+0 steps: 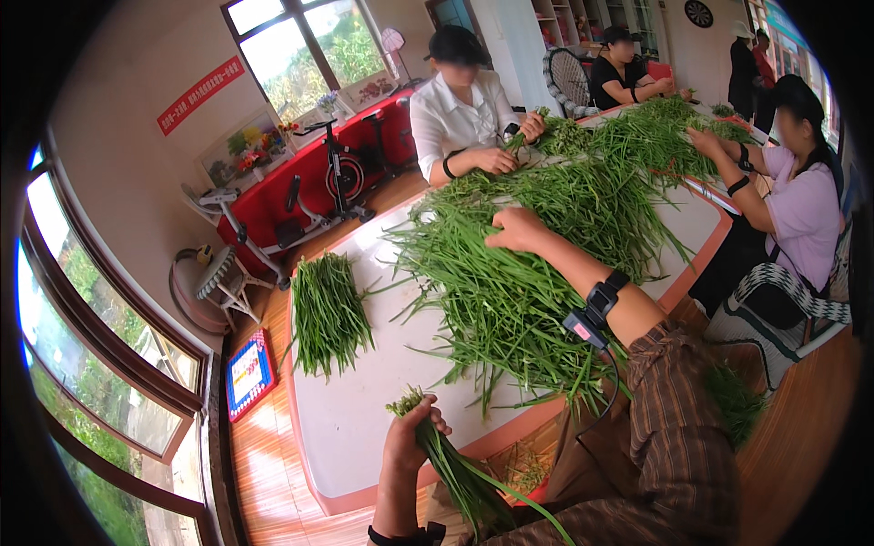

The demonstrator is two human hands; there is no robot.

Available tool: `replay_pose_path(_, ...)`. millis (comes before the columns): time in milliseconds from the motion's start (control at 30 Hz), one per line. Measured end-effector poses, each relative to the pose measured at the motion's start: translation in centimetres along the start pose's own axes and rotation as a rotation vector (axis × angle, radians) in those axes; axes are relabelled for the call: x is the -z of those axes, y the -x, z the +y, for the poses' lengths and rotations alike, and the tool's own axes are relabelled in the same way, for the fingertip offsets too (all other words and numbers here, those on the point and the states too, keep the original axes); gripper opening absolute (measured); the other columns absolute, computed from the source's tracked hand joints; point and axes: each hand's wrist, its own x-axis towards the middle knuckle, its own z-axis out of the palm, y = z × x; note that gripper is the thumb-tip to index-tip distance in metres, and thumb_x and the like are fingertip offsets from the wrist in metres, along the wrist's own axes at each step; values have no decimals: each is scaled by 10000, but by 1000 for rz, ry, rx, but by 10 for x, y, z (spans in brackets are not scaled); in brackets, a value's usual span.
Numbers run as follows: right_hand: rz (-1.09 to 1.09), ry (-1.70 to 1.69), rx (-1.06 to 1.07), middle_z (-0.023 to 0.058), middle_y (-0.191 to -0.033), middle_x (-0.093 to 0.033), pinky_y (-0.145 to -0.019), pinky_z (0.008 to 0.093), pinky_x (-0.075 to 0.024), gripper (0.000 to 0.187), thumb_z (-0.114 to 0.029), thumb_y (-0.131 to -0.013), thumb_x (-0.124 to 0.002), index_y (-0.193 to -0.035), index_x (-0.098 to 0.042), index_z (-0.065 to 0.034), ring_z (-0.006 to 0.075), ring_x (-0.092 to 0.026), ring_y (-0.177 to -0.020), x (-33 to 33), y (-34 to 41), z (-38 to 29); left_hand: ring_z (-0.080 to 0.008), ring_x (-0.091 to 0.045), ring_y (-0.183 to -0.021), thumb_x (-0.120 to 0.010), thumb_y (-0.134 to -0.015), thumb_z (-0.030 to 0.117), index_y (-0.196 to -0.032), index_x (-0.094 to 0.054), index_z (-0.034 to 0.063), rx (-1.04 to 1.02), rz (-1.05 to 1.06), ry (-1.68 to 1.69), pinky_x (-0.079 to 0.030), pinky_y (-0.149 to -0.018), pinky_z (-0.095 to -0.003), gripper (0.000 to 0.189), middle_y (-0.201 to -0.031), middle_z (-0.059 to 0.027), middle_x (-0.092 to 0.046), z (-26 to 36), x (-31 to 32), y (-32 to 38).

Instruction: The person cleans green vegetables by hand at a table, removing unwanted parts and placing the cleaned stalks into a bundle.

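Note:
In my left hand (407, 437) is a bunch of long green stalks (454, 471), probably garlic chives. Its pale, bushy ends stick out above my fist, and the long ends hang down past the table's edge towards my lap. My right hand (522, 231) reaches over a large loose pile of the same stalks (505, 300), its fingers curled down at the top of it. Whether those fingers pinch a stalk cannot be told. A neatly aligned bundle of stalks (329, 310) lies apart on the left side of the white table (389, 403).
Across the table a person in a white shirt (464, 116) handles stalks; others sit farther back (618, 72) and at the right (799, 177). A woven chair (765, 321) stands at my right. Exercise bikes (334, 170) line the wall, and windows (102, 307) are at the left.

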Motion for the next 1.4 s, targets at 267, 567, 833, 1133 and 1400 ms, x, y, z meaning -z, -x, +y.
replay_pose_path(267, -104, -7, -2, 190, -666, -569, -610, 404, -441, 390, -396, -696, -605, -697, -595, -5, 326, -565, -633, 22, 11, -1, -191, -508, -599, -504, -848, 131, -1001, -450, 10, -14, 16, -17, -454, -611, -350, 203, -651, -56, -487, 1, 7, 5)
replay_pose_path(567, -737, 195, 167, 134, -603, -567, -557, 416, -408, 378, -375, -696, -638, -705, -611, 2, 303, -538, -562, 14, 59, -47, -179, -492, -582, -485, -863, 152, -975, -473, 37, -54, 42, -21, -438, -592, -336, 161, -647, -47, -494, 2, 13, 16)
replay_pose_path(833, -267, -157, -129, 13, -465, -493, -429, 279, -398, 580, -584, -718, -590, -638, -635, -11, 111, -461, -423, 45, 39, -16, -180, -492, -590, -482, -864, 146, -980, -467, 34, -8, -3, -11, -435, -595, -332, 162, -649, -47, -488, -2, 6, 6)
replay_pose_path(1133, -506, 348, -218, 195, -1080, -567, -844, 418, -404, 928, -746, -540, -580, -1059, -577, 23, 303, -538, -1027, -45, -17, -80, -194, -510, -592, -501, -852, 118, -994, -460, -7, -9, 39, 30, -448, -595, -347, 194, -648, -63, -493, -1, 14, 5)
replay_pose_path(1400, -288, 226, -350, 198, -937, -598, -766, 428, -458, 214, -130, -740, -568, -895, -608, 13, 340, -580, -881, -33, -42, -52, -198, -503, -610, -515, -831, 121, -1026, -443, -19, -31, 51, 64, -449, -606, -351, 251, -663, -65, -487, 2, 20, 14)
